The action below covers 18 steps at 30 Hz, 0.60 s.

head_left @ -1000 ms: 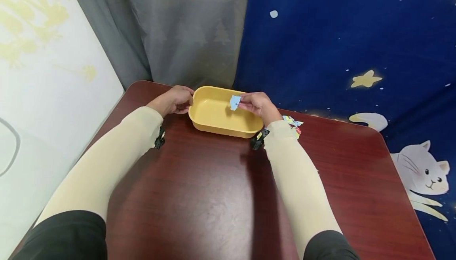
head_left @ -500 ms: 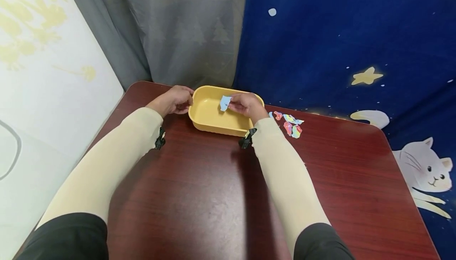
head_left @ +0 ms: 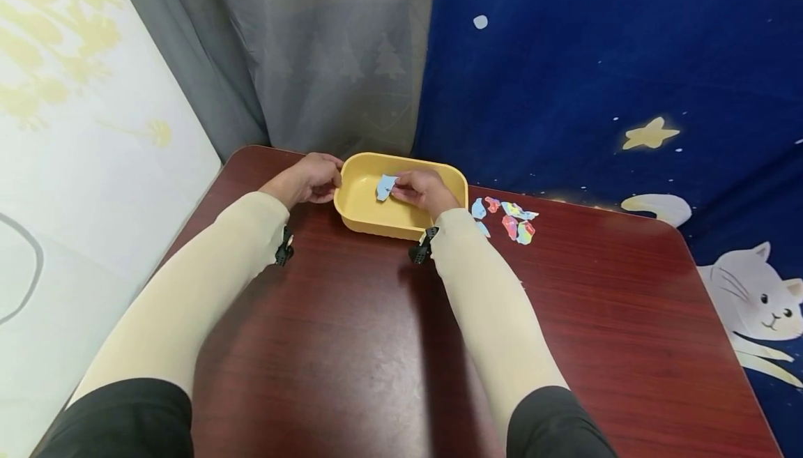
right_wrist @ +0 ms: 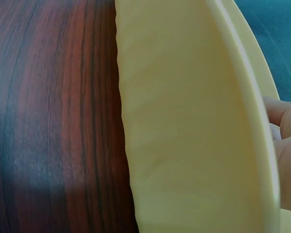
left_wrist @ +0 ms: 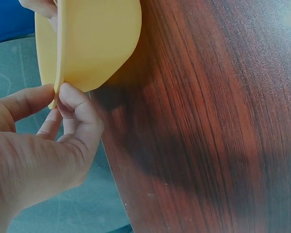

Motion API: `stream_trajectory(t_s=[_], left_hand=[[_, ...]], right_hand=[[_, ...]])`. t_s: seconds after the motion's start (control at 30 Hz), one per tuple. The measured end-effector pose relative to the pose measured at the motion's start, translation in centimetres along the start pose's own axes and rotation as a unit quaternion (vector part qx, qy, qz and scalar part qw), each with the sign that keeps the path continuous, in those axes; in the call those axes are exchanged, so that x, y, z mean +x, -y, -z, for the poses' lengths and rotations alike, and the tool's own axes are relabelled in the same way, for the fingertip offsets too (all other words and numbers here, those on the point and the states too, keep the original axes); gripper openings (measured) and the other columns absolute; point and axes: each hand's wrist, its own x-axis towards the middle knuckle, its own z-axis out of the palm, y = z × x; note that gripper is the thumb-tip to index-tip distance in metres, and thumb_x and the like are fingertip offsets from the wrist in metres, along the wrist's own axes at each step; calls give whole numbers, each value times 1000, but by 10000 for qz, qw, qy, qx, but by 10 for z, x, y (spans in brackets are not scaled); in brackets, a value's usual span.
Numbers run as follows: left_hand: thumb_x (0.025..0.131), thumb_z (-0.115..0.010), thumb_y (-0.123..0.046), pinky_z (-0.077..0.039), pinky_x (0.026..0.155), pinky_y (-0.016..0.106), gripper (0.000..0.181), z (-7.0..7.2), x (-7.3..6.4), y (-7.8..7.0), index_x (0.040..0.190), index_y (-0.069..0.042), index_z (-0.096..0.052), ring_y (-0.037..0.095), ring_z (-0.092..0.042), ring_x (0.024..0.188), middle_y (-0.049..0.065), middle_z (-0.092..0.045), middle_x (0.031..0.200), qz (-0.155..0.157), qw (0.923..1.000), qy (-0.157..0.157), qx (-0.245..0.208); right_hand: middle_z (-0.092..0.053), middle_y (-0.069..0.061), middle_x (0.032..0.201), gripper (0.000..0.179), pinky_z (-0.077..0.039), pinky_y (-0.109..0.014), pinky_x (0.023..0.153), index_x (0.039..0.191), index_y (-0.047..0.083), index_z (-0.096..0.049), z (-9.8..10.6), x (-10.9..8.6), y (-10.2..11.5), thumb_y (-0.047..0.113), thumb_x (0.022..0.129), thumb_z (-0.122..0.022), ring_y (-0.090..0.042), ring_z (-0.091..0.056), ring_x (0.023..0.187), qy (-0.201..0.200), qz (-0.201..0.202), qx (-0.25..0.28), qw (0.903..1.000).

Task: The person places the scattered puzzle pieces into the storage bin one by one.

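Observation:
A yellow oblong tub [head_left: 376,224] stands at the table's far edge. My left hand [head_left: 315,178] pinches its left rim; in the left wrist view the thumb and fingers of the left hand [left_wrist: 53,145] close on the rim from both sides. Inside the tub's outline in the head view, my right hand [head_left: 423,189] pinches a small light blue flat piece with a ragged edge [head_left: 385,187]. From the right wrist, the tub's outer wall [right_wrist: 184,121] fills much of the view and covers most of the right hand [right_wrist: 286,131]; the blue piece is hidden there.
Several small coloured flat pieces [head_left: 510,226], blue, red and multicoloured, lie on the dark red wooden table [head_left: 351,332] right of the tub. A grey curtain [head_left: 339,60] and a blue curtain [head_left: 564,81] hang close behind the table. A white wall [head_left: 81,186] borders the left side.
My right hand has moved left over the tub with the blue piece, baring more of the coloured pieces on the table. The left hand stays at the rim.

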Motion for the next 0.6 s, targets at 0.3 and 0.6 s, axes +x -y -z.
stream_trajectory(t_s=[0.3,0.6], left_hand=[[91,-51,0,-51,57,24,50,-1,-1,-1,139,-13,-47,13,-54,57,4,-55,79,10,10000,15,-35],[91,-51,0,-51,56,24,47,1,-1,2,137,-12,-49,13,-54,56,5,-55,76,11,10000,-6,-28]], right_hand=[[-66,-19,108,37,-55,-32,87,127,0,-62,-11,1,-5,-9,91,-58,-19,-66,72,2,99,50,9999],[-67,-19,106,36,-54,-33,89,127,3,-64,-27,1,-7,-6,92,-59,-22,-68,80,17,-8,-102,9999]])
